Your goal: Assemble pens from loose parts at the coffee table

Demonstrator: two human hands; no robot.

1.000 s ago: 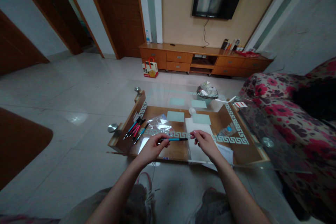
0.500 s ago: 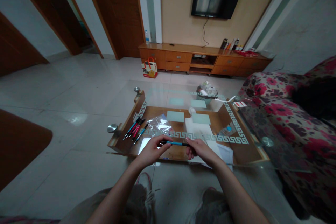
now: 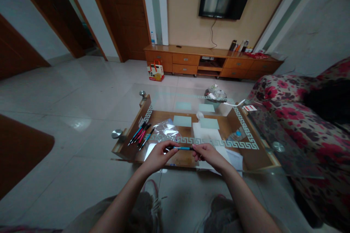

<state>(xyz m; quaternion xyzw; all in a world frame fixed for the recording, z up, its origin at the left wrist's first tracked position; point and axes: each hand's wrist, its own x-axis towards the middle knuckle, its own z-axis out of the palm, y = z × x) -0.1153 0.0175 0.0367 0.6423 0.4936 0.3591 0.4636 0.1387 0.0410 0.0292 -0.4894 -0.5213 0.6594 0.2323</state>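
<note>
A blue pen with dark ends point(image 3: 185, 148) is held level between my two hands, above the near part of the glass-topped coffee table point(image 3: 188, 140). My left hand point(image 3: 161, 154) pinches its left end between thumb and fingers. At the other end, my right hand point(image 3: 206, 154) has thumb and fingertips closed on the dark tip, the remaining fingers curled under. To the left on the glass lies a group of pens point(image 3: 140, 133), blue, pink and black. Beside them rests a crumpled clear plastic bag point(image 3: 166, 129).
Under the glass are white papers point(image 3: 233, 160) and a plastic bottle point(image 3: 237, 135). A basket with bags point(image 3: 215, 94) stands at the table's far right. Beyond are a TV cabinet point(image 3: 186, 59) and a paper bag point(image 3: 155, 72); a floral sofa point(image 3: 295, 116) is on the right.
My right hand has shifted slightly left along the pen, and less of its dark right end shows. The left hand keeps its pinch in about the same place.
</note>
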